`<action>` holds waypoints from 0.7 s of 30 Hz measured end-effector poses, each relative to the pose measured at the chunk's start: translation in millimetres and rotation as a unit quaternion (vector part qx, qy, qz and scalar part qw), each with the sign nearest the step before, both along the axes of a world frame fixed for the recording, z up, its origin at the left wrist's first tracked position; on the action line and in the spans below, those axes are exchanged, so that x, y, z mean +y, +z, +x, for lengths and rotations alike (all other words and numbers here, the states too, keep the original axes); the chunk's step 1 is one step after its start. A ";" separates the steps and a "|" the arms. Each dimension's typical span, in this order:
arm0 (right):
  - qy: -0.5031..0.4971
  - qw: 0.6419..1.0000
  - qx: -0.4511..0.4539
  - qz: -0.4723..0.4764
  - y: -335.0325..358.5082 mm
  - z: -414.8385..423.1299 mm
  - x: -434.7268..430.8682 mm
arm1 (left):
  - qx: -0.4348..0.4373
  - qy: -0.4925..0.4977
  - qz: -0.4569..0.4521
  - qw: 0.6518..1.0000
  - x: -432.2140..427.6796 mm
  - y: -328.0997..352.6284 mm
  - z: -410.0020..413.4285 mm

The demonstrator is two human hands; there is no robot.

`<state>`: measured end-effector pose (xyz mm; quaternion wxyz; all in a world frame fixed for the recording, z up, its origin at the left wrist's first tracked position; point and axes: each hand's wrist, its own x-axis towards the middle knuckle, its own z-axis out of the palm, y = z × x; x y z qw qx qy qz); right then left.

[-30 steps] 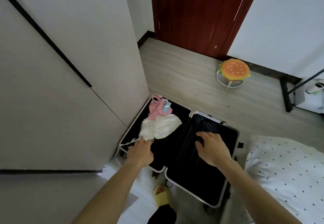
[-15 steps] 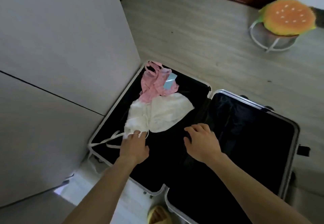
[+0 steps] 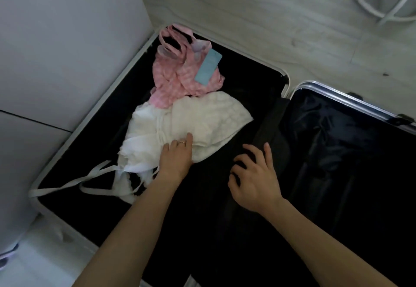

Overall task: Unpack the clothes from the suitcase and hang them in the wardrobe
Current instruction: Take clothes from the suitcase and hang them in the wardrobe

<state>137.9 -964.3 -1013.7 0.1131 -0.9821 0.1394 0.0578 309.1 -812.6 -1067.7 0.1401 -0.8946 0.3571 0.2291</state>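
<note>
A: Clothes in the suitcase?
B: A crumpled white garment with straps is laid in its left half. A pink checked garment with a blue tag is bunched at its far corner.
A: Hands?
B: The left hand is laid on the white garment; whether it is gripped cannot be told. The right hand is spread on the black lining by the hinge, with nothing held.

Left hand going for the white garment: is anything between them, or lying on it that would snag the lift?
Nothing visible is between them: the left hand rests on the white garment. The pink garment touches its far edge and might drag along. The right hand is apart, over the suitcase lining.
</note>
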 end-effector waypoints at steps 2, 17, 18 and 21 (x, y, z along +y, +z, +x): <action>0.001 1.000 0.017 0.000 0.2 -0.1 -0.9 | -0.026 -0.035 -0.015 0.999 -1.0 5.1 -2.9; -0.132 0.947 0.208 0.205 330.3 -17.6 10.6 | 0.204 0.221 -0.323 0.897 21.3 401.8 -8.3; -0.133 0.948 0.196 0.213 353.2 -18.7 12.0 | 0.221 0.228 -0.329 0.889 22.0 426.3 -10.3; -0.145 0.945 0.166 0.240 459.8 -24.0 18.7 | 0.252 0.268 -0.327 0.870 29.2 534.3 -24.2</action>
